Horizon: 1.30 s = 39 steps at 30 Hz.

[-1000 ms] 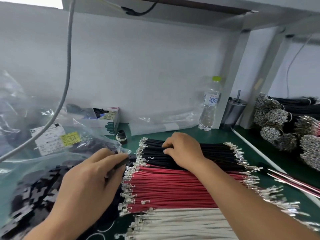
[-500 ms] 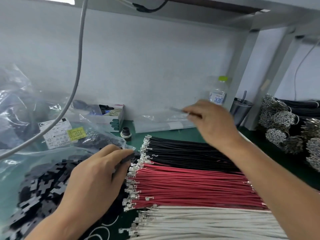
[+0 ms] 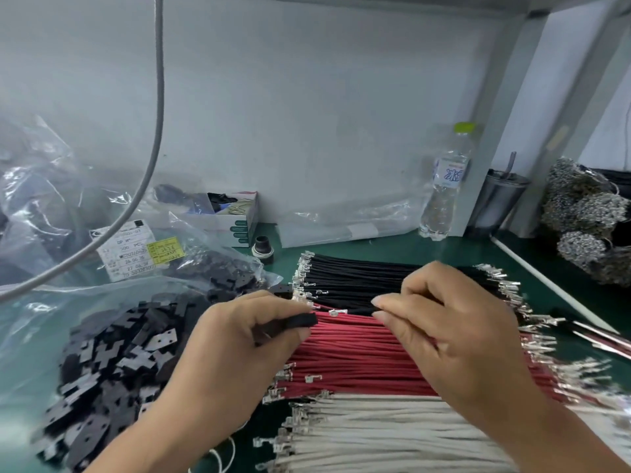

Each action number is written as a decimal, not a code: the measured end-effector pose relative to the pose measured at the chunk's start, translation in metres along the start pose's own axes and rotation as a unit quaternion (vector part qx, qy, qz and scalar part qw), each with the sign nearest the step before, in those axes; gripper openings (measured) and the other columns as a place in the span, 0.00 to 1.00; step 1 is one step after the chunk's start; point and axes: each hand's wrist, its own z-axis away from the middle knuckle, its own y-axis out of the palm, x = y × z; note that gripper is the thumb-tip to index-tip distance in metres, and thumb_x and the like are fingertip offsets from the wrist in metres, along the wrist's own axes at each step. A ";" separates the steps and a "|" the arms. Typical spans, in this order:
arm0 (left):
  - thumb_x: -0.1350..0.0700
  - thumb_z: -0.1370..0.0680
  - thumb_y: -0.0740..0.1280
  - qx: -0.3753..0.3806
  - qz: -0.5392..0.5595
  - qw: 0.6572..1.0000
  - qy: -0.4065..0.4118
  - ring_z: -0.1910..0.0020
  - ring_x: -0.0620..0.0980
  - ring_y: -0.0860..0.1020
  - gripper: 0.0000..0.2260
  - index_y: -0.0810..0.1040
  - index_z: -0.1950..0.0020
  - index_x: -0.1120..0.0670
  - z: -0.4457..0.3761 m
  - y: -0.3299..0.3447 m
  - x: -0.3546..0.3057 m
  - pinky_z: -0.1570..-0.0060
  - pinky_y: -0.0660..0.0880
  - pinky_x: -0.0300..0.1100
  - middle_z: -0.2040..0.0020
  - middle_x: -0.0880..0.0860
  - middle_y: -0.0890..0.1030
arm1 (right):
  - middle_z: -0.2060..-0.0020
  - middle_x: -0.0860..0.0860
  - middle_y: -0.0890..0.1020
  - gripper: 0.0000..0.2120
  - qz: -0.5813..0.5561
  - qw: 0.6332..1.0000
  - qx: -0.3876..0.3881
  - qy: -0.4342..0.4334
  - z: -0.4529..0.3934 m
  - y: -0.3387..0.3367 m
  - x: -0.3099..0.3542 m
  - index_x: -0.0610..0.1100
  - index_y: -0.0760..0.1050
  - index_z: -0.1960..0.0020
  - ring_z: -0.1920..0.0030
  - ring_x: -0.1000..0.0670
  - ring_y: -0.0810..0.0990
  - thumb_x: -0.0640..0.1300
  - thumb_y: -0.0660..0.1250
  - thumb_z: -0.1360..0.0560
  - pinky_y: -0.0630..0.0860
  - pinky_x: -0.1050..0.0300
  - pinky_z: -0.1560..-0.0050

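Three rows of cut wires with metal terminals lie on the green mat: black wires [image 3: 348,278] at the back, red wires [image 3: 341,363] in the middle, white wires [image 3: 375,435] nearest me. My left hand [image 3: 235,349] grips a small black housing [image 3: 297,321] over the left ends of the red wires. My right hand [image 3: 457,322] hovers over the wires, thumb and forefinger pinched on a thin black wire. Its metal terminal [image 3: 333,313] points at the housing. Most of that wire is hidden by my fingers.
An open plastic bag of black flat parts [image 3: 112,353] lies at the left, with a labelled bag behind it. A small box [image 3: 235,216], a water bottle [image 3: 444,192] and a metal cup [image 3: 502,199] stand by the wall. Wire bundles [image 3: 587,216] are piled at the right. A grey cable [image 3: 157,131] hangs at the left.
My right hand lifted a black wire off the back row, swung up and came back down toward my left hand. My left hand rose with the black housing now showing.
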 end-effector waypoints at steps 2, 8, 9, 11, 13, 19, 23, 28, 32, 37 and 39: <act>0.60 0.27 0.79 0.005 0.014 1.000 -0.001 0.63 0.34 0.80 0.13 0.89 0.53 0.41 0.000 0.001 0.000 0.65 0.70 0.21 0.60 0.37 0.85 | 0.64 0.48 0.78 0.05 0.046 0.997 -0.047 -0.030 -0.004 -0.006 -0.002 0.40 0.86 0.54 0.67 0.47 0.73 0.40 0.72 0.24 0.71 0.53 0.72; 0.60 0.28 0.79 0.003 0.039 0.999 -0.005 0.64 0.41 0.82 0.13 0.89 0.52 0.40 0.001 0.005 0.005 0.66 0.71 0.24 0.60 0.42 0.86 | 0.64 0.49 0.77 0.04 0.018 0.998 -0.030 -0.045 -0.001 -0.003 -0.003 0.42 0.86 0.51 0.66 0.48 0.73 0.40 0.73 0.24 0.71 0.54 0.72; 0.59 0.28 0.79 0.004 0.043 0.999 -0.002 0.64 0.42 0.82 0.14 0.88 0.52 0.40 0.001 0.006 0.004 0.66 0.72 0.25 0.60 0.42 0.86 | 0.64 0.50 0.76 0.05 -0.014 0.999 -0.010 -0.027 0.001 0.000 -0.001 0.43 0.86 0.51 0.65 0.49 0.73 0.42 0.72 0.23 0.71 0.54 0.71; 0.60 0.29 0.79 0.002 0.059 0.998 0.001 0.64 0.43 0.82 0.14 0.88 0.52 0.40 0.002 0.007 0.003 0.65 0.73 0.25 0.60 0.43 0.86 | 0.63 0.53 0.76 0.06 -0.063 0.998 0.022 0.004 0.005 0.004 0.001 0.46 0.86 0.52 0.64 0.51 0.73 0.46 0.71 0.23 0.71 0.56 0.70; 0.60 0.29 0.80 -0.001 0.070 0.998 0.001 0.63 0.44 0.83 0.14 0.88 0.53 0.41 0.001 0.006 0.004 0.64 0.74 0.26 0.59 0.44 0.87 | 0.62 0.55 0.75 0.07 -0.081 0.995 0.050 0.019 0.004 0.004 0.002 0.50 0.85 0.52 0.64 0.54 0.73 0.49 0.70 0.22 0.71 0.57 0.69; 0.60 0.29 0.79 0.039 0.063 0.997 0.020 0.63 0.45 0.82 0.14 0.88 0.50 0.41 0.003 0.006 0.001 0.65 0.75 0.28 0.54 0.42 0.86 | 0.62 0.59 0.75 0.09 -0.092 0.989 0.109 0.041 0.003 0.006 0.009 0.54 0.84 0.52 0.63 0.57 0.73 0.54 0.65 0.22 0.73 0.57 0.69; 0.57 0.29 0.79 0.022 0.078 0.997 0.016 0.65 0.42 0.81 0.11 0.88 0.53 0.41 0.002 0.007 0.002 0.65 0.72 0.25 0.58 0.43 0.86 | 0.62 0.59 0.76 0.09 -0.116 0.986 0.088 0.080 0.002 -0.001 0.004 0.55 0.85 0.52 0.62 0.55 0.76 0.55 0.66 0.23 0.74 0.59 0.66; 0.57 0.30 0.79 0.023 0.090 0.996 0.008 0.67 0.41 0.80 0.09 0.89 0.53 0.44 0.003 0.007 -0.001 0.66 0.71 0.25 0.59 0.44 0.86 | 0.63 0.59 0.75 0.07 -0.097 0.985 0.118 0.077 0.002 -0.003 0.007 0.55 0.85 0.54 0.63 0.56 0.75 0.53 0.68 0.24 0.74 0.58 0.67; 0.61 0.30 0.80 0.029 0.068 0.997 0.018 0.68 0.37 0.80 0.10 0.90 0.54 0.47 0.003 0.003 -0.004 0.67 0.71 0.23 0.58 0.43 0.86 | 0.63 0.58 0.75 0.07 -0.105 0.983 0.131 0.070 0.001 -0.002 0.010 0.54 0.85 0.54 0.63 0.56 0.75 0.52 0.68 0.24 0.74 0.57 0.68; 0.59 0.29 0.79 0.038 -0.001 0.999 0.037 0.63 0.37 0.81 0.10 0.90 0.51 0.45 0.003 0.001 -0.006 0.65 0.71 0.22 0.55 0.41 0.85 | 0.63 0.58 0.75 0.07 -0.116 0.978 0.152 0.083 0.002 -0.001 0.011 0.54 0.84 0.55 0.63 0.56 0.75 0.53 0.67 0.24 0.74 0.58 0.67; 0.58 0.27 0.78 0.056 -0.027 0.997 0.042 0.61 0.37 0.81 0.10 0.89 0.50 0.45 0.004 0.002 -0.004 0.63 0.71 0.23 0.54 0.39 0.84 | 0.63 0.58 0.75 0.07 -0.085 0.982 0.155 0.069 0.001 -0.003 0.012 0.54 0.84 0.55 0.63 0.56 0.74 0.52 0.67 0.23 0.74 0.58 0.68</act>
